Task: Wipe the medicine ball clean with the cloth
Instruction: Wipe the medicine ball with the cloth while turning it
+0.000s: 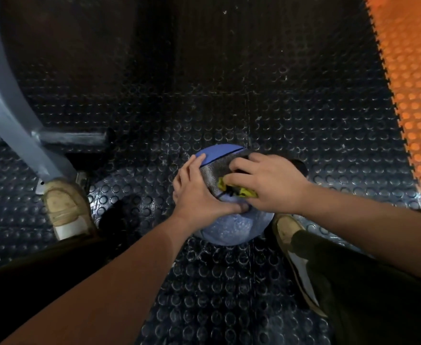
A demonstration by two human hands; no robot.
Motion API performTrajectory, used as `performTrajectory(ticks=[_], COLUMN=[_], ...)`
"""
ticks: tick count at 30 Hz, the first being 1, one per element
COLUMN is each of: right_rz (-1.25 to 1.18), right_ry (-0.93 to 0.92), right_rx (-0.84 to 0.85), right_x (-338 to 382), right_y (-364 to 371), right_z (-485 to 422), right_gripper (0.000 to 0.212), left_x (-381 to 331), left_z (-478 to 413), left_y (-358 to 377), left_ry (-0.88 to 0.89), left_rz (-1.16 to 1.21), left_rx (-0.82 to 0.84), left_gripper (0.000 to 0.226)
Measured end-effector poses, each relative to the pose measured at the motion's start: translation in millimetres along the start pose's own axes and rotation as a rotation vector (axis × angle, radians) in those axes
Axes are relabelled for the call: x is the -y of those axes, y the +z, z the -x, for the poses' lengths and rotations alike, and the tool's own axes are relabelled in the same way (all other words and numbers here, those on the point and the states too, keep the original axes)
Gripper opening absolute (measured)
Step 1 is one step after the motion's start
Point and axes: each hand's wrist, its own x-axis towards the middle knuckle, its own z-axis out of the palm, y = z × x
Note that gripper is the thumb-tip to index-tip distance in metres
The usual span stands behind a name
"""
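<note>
Being steadied at 9 o'clock by the flat left hand: medicine ball; yellow cloth being gripped against it at 3 o'clock by the right hand.

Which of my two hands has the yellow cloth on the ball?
The right hand: it holds the yellow cloth against the medicine ball. The left hand lies bare and flat on the ball's side, with no cloth.
</note>
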Motion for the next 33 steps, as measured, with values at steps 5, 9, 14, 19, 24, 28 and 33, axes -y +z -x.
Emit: performTrajectory(ticks=[5,9,14,19,24,28,33], right_rz=[-0.027,-0.06,-0.022,0.108,0.084,-0.071,-0.068], right_ry=[0.001,0.159,0.258,0.077,-0.006,0.192,0.18], right_rx=[-0.055,-0.094,-0.104,-0.098,-0.041,-0.081,-0.049], right_x=[-8,-30,-29,6,16,-23,-26], right_y=[8,21,23,3,9,17,13], right_z=[4,36,37,-7,-26,15,27], right_gripper=[0.045,0.048,0.042,0.034,0.031,0.034,0.034], left_x=[2,-1,2,0,6,-2,1], left_z=[-1,2,2,1,1,2,9], left_y=[-3,-3,-5,0,-7,-9,-1], left_ry=[0.009,-0.008,-0.021,-0.027,0.003,-0.039,-0.045], left_rz=[0.035,0.05,0.072,0.074,0.125,0.114,0.12], left_rx=[-0.011,-0.007,-0.011,-0.044,-0.043,-0.002,-0.052], left_gripper=[0.128,0.127,0.128,0.132,0.127,0.125,0.128])
